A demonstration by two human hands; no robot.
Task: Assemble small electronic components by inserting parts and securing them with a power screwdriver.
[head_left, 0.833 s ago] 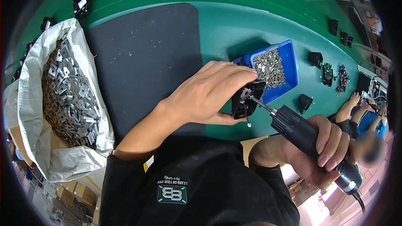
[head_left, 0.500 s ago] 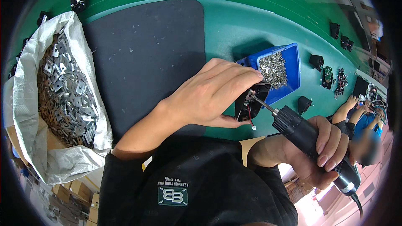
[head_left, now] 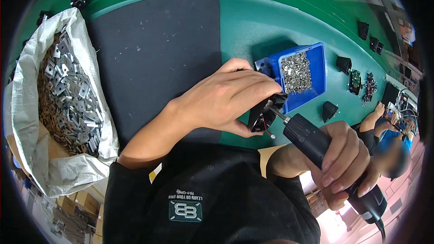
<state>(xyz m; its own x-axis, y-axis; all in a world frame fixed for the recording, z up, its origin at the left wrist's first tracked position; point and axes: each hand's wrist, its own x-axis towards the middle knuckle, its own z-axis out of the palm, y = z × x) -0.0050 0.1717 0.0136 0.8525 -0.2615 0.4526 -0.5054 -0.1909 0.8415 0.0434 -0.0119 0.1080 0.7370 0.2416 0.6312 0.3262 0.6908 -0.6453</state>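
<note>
My left hand (head_left: 221, 97) grips a black plastic housing (head_left: 262, 114), fingers over its top and thumb at its lower edge. A thin red wire with a small white plug dangles from the housing. In my right hand (head_left: 342, 160) is a black electric screwdriver (head_left: 307, 138), its cord trailing off at the lower right. The driver's bit reaches into the housing's open side; the exact spot at its tip is hard to make out. Just behind the housing stands a blue bin (head_left: 319, 70) with many small silver screws (head_left: 296, 72) in it.
At the left stands a white woven sack (head_left: 27, 108) full of metal plates (head_left: 74, 95). A dark mat (head_left: 156, 58) lies on the green table. More black housings (head_left: 329, 110), a green circuit board (head_left: 355, 80) and a small dark pile (head_left: 370, 88) are at right, near another person's hands (head_left: 375, 115).
The screwdriver and my right hand have shifted slightly left and tilted a little. The housing in my left hand has moved slightly left too. On the belt, parts at the top have slid left.
</note>
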